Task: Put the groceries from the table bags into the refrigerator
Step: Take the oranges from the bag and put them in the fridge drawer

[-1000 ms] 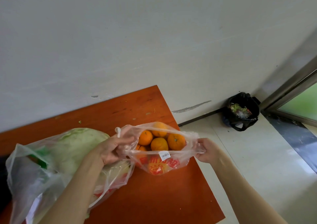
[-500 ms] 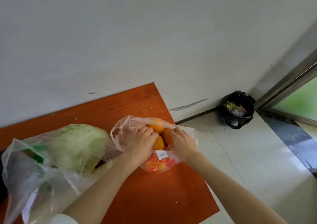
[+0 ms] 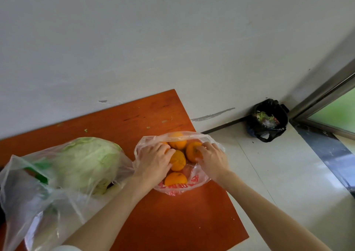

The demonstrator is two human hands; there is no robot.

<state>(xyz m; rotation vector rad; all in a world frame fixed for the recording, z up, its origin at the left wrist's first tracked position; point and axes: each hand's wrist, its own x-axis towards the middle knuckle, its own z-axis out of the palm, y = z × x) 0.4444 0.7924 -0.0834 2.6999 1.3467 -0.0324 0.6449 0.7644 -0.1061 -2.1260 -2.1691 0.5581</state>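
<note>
The right hand [image 3: 212,157] curls its fingers round a round orange tangerine [image 3: 193,151] at the right side of the small clear plastic bag with red print [image 3: 194,181], a wrap-around hold that suits lifting the fruit straight out. The left hand [image 3: 154,161] reaches into the same bag from the other side, fingers bent over the fruit beneath, one finger touching the middle tangerine [image 3: 178,161]; whether it truly grips one or only steadies the pile I cannot tell. The bag's mouth lies spread open and slumped flat, probably so both hands can get in at once. More tangerines sit loose inside, one at the far edge [image 3: 177,142] and one nearest the person [image 3: 175,179]. The bag rests near the right end of the orange-brown wooden table [image 3: 172,222]. Just left of it, a pale green cabbage [image 3: 86,160] lies inside a larger clear plastic bag [image 3: 21,198], not yet unpacked. On the floor by the wall stands a black bin bag [image 3: 269,131]. No refrigerator is in view.
</note>
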